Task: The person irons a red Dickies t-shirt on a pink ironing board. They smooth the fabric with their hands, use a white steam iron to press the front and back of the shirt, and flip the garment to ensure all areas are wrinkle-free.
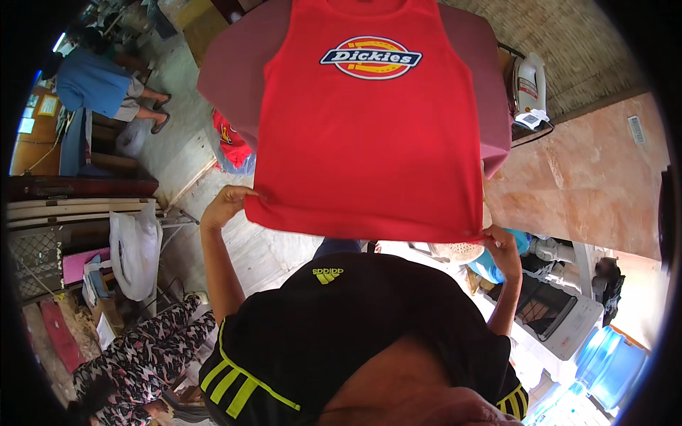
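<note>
A red sleeveless tank top [369, 142] with a printed chest emblem lies spread out in front of me, neckline at the far end. Beneath it is a padded ironing board [231, 74] with a dark pink cover. My left hand [229, 204] pinches the left corner of the shirt's hem. At the right corner, my right hand [501, 245] grips the hem between thumb and fingers. Between both hands the hem is pulled taut and hangs off the board's near edge, with a slight fold along it.
A white iron [528, 92] with a black cord rests right of the board. More red cloth [231, 142] lies below its left side. A person in blue [96, 78] is at the far left, another in patterned clothes [142, 348] at lower left. A blue water jug [611, 362] stands at lower right.
</note>
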{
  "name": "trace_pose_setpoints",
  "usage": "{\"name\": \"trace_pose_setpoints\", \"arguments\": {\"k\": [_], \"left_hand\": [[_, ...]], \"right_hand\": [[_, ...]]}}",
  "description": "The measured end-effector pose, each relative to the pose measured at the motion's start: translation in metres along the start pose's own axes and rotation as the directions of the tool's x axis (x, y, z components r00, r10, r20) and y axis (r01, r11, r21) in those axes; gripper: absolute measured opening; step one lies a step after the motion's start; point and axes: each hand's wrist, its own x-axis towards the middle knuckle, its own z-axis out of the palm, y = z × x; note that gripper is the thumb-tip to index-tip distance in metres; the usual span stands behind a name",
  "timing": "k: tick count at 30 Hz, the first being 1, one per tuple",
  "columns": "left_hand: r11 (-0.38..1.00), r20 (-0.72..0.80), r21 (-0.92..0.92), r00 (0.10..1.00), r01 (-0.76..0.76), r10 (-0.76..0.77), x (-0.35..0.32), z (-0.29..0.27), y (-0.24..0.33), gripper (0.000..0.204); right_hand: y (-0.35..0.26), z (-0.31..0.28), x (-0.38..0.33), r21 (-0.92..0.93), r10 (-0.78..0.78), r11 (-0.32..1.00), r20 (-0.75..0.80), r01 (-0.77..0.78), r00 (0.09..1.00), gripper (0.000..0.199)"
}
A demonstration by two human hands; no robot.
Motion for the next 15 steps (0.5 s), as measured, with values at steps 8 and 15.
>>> {"name": "trace_pose_setpoints", "arguments": {"k": [8, 15], "left_hand": [[0.792, -0.107, 0.604, 0.975, -0.094, 0.197, 0.06, -0.011, -0.006, 0.034], [0.592, -0.618, 0.777, 0.442, 0.216, 0.65, 0.206, -0.035, 0.071, 0.03]], "right_hand": [[-0.009, -0.01, 0.083, -0.202, 0.035, 0.979, 0.208, 0.008, 0.978, 0.043], [-0.016, -0.018, 0.288, -0.569, -0.38, 0.818, -0.431, 0.08, 0.818, 0.041]]}}
